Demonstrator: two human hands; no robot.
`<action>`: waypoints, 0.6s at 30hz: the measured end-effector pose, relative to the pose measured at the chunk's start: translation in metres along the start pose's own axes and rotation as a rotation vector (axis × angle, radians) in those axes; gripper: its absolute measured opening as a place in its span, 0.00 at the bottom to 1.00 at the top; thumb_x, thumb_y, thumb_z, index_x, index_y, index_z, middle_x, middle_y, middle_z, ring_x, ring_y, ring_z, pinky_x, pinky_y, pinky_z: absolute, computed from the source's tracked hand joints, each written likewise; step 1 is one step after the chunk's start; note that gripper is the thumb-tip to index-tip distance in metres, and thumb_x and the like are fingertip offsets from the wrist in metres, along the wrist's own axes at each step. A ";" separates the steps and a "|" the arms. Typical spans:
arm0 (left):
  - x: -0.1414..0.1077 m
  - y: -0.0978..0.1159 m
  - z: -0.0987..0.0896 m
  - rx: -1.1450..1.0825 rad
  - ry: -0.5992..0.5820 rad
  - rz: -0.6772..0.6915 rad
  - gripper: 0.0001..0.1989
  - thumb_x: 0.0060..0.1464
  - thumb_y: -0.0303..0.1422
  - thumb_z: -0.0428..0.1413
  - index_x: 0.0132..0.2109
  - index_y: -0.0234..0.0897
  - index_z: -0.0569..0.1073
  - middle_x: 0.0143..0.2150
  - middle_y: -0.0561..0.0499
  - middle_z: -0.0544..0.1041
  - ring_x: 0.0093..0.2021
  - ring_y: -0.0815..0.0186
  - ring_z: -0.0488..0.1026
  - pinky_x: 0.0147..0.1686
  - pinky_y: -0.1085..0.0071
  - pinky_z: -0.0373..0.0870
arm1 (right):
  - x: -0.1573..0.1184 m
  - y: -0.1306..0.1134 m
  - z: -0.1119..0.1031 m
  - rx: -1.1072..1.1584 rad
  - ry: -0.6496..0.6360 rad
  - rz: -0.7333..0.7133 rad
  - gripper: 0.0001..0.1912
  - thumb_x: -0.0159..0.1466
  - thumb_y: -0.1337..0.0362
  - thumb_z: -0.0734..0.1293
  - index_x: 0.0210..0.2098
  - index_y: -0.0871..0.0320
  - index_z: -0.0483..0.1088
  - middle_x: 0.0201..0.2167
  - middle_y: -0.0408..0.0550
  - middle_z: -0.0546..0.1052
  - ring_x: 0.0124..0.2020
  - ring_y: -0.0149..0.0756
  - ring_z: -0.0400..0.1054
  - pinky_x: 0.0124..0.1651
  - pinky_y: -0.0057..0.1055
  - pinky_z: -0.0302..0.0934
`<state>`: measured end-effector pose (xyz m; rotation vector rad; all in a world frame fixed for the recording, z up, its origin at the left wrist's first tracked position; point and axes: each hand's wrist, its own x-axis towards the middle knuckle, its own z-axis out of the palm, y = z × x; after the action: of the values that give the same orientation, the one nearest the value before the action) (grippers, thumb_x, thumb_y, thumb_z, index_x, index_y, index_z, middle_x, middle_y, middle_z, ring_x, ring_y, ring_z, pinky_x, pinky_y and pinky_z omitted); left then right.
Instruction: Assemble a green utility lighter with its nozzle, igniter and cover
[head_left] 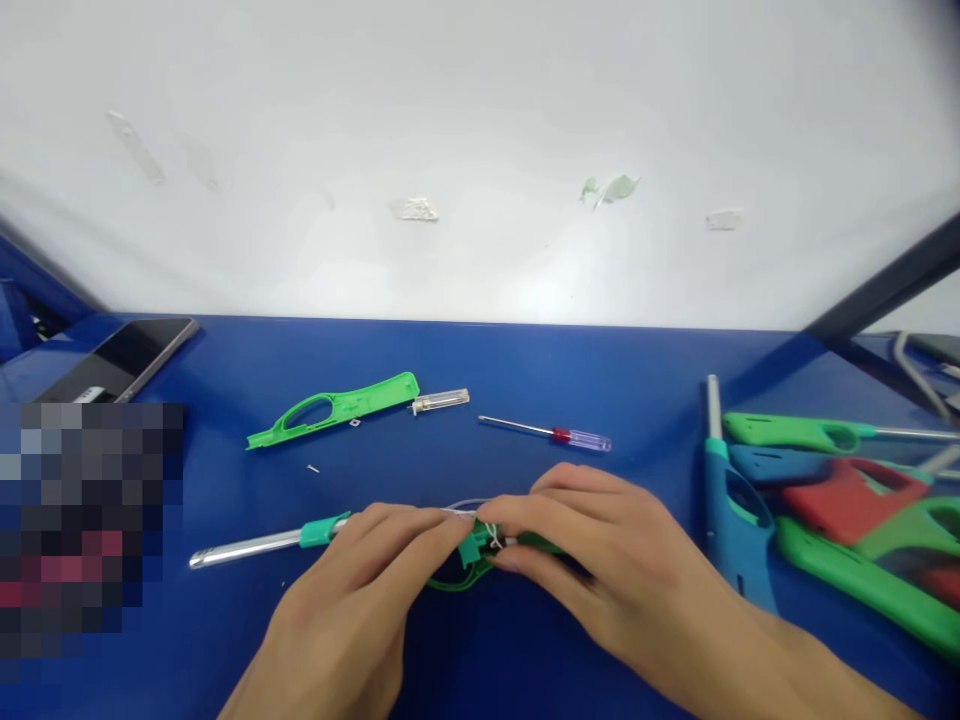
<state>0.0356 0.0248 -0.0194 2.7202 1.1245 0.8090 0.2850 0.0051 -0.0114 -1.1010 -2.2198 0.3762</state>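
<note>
An opened green utility lighter (pixel 459 583) lies on the blue table in front of me, its silver barrel (pixel 247 548) pointing left. My left hand (pixel 352 590) grips it near the teal collar, fingers curled over the handle. My right hand (pixel 600 560) pinches at the handle's inside, by a white wire (pixel 493 536) and a teal trigger (pixel 471 548). Fingers cover much of the handle. Beyond the hands lies the loose green shell half (pixel 367 402), with a clear fuel tank (pixel 441 401) at its right end and a small screw (pixel 313 468) nearer me.
A screwdriver (pixel 577 439) with a purple and red handle lies behind my right hand. Several whole lighters, including a blue one (pixel 739 520), are heaped at the right. A phone (pixel 124 358) lies far left, above a blurred-out area. A white wall (pixel 480 260) closes the back.
</note>
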 end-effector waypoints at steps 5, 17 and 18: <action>0.001 0.000 0.001 0.027 -0.001 -0.051 0.20 0.68 0.28 0.49 0.58 0.53 0.78 0.51 0.61 0.85 0.41 0.73 0.85 0.46 0.82 0.79 | 0.000 -0.001 0.000 -0.028 0.016 -0.020 0.07 0.79 0.65 0.65 0.55 0.53 0.73 0.46 0.41 0.86 0.41 0.34 0.78 0.49 0.33 0.68; -0.001 0.004 0.006 0.054 0.083 -0.014 0.20 0.65 0.23 0.46 0.53 0.49 0.76 0.46 0.62 0.83 0.38 0.79 0.82 0.45 0.89 0.75 | -0.003 0.001 0.003 -0.026 0.044 -0.047 0.08 0.77 0.69 0.68 0.53 0.52 0.74 0.43 0.40 0.86 0.37 0.34 0.77 0.45 0.32 0.67; -0.002 0.004 0.007 0.045 0.074 -0.014 0.21 0.65 0.22 0.46 0.54 0.49 0.75 0.46 0.62 0.83 0.38 0.80 0.81 0.45 0.90 0.74 | -0.003 0.001 0.003 -0.022 0.032 -0.047 0.11 0.76 0.71 0.68 0.54 0.52 0.74 0.44 0.40 0.86 0.38 0.34 0.77 0.46 0.32 0.68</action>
<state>0.0403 0.0216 -0.0248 2.7365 1.1896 0.9007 0.2855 0.0037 -0.0156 -1.0575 -2.2223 0.3132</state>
